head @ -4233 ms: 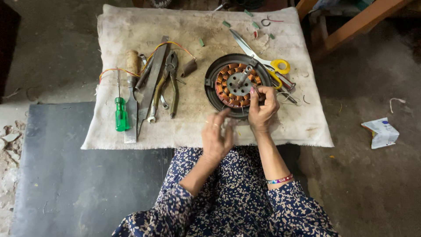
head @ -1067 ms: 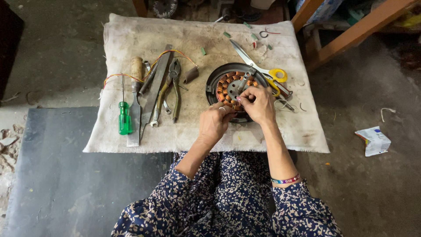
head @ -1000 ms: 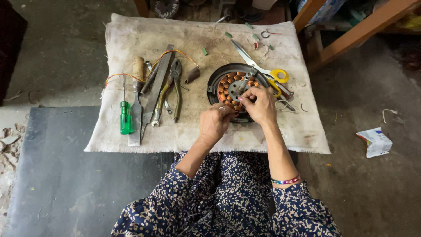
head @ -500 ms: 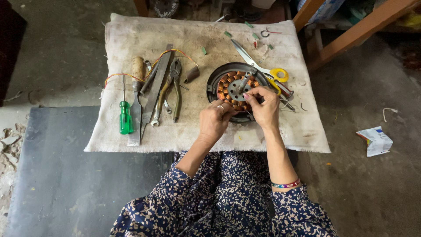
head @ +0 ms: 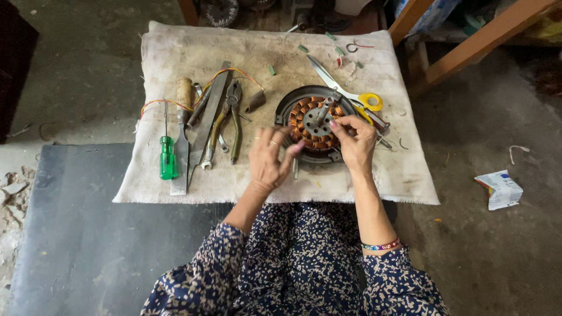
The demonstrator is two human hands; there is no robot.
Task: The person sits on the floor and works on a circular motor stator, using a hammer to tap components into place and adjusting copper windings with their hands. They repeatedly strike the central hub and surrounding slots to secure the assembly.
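Observation:
A round motor stator (head: 309, 119) with copper windings and a grey hub sits in a dark ring on a dirty white cloth (head: 199, 47). My right hand (head: 357, 143) rests on the stator's right side, its fingertips pinched together at the windings. My left hand (head: 268, 159) hovers just off the stator's left rim with its fingers spread and nothing visible in it. A short metal pin (head: 295, 168) lies on the cloth below the ring.
On the cloth's left lie a green screwdriver (head: 168, 159), a wooden-handled tool (head: 184, 93), a flat metal blade (head: 206, 126), pliers (head: 234, 111) and a wrench. Yellow-handled scissors (head: 367, 101) lie right of the stator. A crumpled packet (head: 497, 188) lies on the floor; a wooden frame (head: 468, 44) stands at the back right.
My left hand has come off the stator's lower left edge, drawn back toward me and opened its fingers. My right hand stays at the windings.

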